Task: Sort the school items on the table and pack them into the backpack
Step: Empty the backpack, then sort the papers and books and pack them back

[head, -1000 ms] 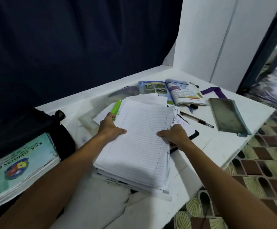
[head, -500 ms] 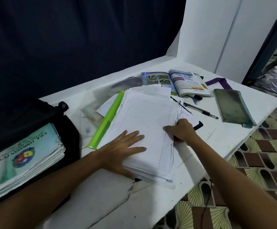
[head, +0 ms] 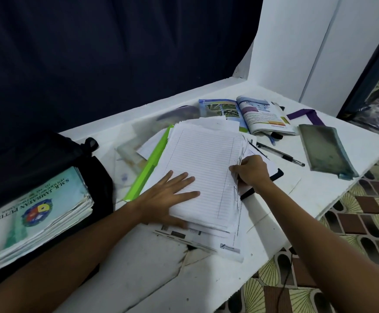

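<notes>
Tabletop: paper stack lengthwise away.

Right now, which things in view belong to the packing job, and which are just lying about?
Job:
- stack of lined white papers, under left hand, edge gripped by right hand
- black backpack holding books
- open colourful textbook
- grey-green pencil pouch
- black pen

Lying about:
- purple strap
</notes>
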`<state>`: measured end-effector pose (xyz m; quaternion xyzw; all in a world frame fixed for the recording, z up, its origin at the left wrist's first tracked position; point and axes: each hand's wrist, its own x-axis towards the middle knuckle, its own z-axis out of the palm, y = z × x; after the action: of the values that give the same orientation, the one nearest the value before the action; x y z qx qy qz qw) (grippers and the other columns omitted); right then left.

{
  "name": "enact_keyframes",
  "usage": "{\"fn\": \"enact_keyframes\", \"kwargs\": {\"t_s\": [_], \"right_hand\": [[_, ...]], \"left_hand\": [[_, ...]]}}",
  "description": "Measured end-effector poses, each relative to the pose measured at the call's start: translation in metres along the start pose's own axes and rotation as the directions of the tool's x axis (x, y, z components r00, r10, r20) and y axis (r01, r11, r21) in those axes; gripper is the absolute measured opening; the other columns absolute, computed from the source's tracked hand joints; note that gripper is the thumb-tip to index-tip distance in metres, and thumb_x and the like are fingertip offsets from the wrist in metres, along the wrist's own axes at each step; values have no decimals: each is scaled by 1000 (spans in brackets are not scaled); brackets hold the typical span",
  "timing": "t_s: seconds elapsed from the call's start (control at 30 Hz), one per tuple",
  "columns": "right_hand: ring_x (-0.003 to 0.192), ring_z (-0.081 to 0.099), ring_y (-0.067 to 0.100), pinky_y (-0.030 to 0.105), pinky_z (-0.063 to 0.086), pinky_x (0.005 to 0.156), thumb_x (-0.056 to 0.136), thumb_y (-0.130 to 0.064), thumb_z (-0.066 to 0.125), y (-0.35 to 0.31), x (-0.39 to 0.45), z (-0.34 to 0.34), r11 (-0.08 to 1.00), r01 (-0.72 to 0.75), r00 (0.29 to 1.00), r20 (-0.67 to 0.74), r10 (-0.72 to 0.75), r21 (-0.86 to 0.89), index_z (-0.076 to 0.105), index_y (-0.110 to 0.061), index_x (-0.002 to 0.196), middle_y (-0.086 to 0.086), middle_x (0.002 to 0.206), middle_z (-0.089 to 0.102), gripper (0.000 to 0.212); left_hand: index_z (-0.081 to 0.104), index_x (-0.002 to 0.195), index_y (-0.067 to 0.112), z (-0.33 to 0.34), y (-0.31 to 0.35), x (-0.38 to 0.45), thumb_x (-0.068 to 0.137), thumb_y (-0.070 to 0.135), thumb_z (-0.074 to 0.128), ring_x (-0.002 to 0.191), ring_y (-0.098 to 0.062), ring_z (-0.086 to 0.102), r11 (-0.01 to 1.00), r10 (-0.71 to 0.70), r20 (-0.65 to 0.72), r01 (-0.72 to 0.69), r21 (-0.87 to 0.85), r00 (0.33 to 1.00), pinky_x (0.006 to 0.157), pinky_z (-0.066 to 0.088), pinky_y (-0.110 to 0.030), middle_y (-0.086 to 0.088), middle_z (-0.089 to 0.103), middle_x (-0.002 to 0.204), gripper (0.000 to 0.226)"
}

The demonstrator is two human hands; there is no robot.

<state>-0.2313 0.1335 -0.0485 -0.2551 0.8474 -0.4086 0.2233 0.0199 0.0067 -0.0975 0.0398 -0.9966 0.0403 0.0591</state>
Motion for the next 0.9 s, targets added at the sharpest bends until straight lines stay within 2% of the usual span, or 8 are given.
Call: {"fn": "enact_keyframes", "kwargs": {"t_s": [0.07,0.17,0.3,0.47,0.6,0.7,0.8,0.9], "right_hand": [[60,65,35,43,59,60,72,-9,75,-5,5,2,1000,-2,1000,-2,2,17,58,7,60,24,61,63,26],[64,68,39,52,59,67,69,-5,74,-7,14,7,997,8,1000,0,-8,76,62,2,59,25,65,67,17],[67,57,23,38,53,66,64,0,72,-15,13,8,989,31,999,-23,-28,148,61,-8,71,13,70,59,15],[91,62,21,23,41,74,76,-6,74,-4,9,15,988,88,995,44,-94,127,64,-8,110,11,93,67,36],[84,62,22,23,43,71,73,0,76,5,7,16,991,102,991,77,-109,89,63,-4,108,13,87,66,38],[89,64,27,27,49,73,71,0,77,8,7,13,993,93,991,86,-99,76,63,-5,104,14,91,68,36],[98,58,24,27,43,77,78,-13,70,8,4,14,992,109,994,11,-110,70,60,-7,111,8,104,60,35],[123,46,30,32,39,98,86,-21,62,5,-1,21,967,253,966,-52,-253,7,53,-2,127,16,130,50,47]], "left_hand": [[26,152,31,-3,-7,4,79,84,36,150,-22,0,999,-45,62,45,5,997,120,-2,-48,-4,8,162,91],[12,153,37,-8,-16,10,77,85,36,148,-15,-17,993,-111,170,114,-8,979,119,-13,-44,5,-10,160,93],[11,153,38,-12,-28,16,77,86,33,148,-17,-15,991,-128,165,132,-14,978,120,-8,-49,4,-8,160,91],[10,152,41,-12,-29,14,78,85,36,148,-13,-20,990,-131,177,139,-32,975,119,-13,-44,6,-11,160,90],[20,151,41,-10,-23,7,77,88,31,149,-14,-7,992,-118,112,122,-25,987,121,-4,-42,6,1,162,88],[36,148,35,-18,-19,6,74,91,30,148,-16,16,971,-165,11,164,-173,986,120,14,-43,2,22,160,93],[45,144,27,-25,-31,15,81,85,29,143,-23,26,848,-502,-181,440,-296,846,112,27,-51,-4,36,154,88],[36,145,26,-18,-52,26,82,76,36,141,-29,29,552,-803,-19,733,-398,595,111,32,-47,-6,38,152,80]]}}
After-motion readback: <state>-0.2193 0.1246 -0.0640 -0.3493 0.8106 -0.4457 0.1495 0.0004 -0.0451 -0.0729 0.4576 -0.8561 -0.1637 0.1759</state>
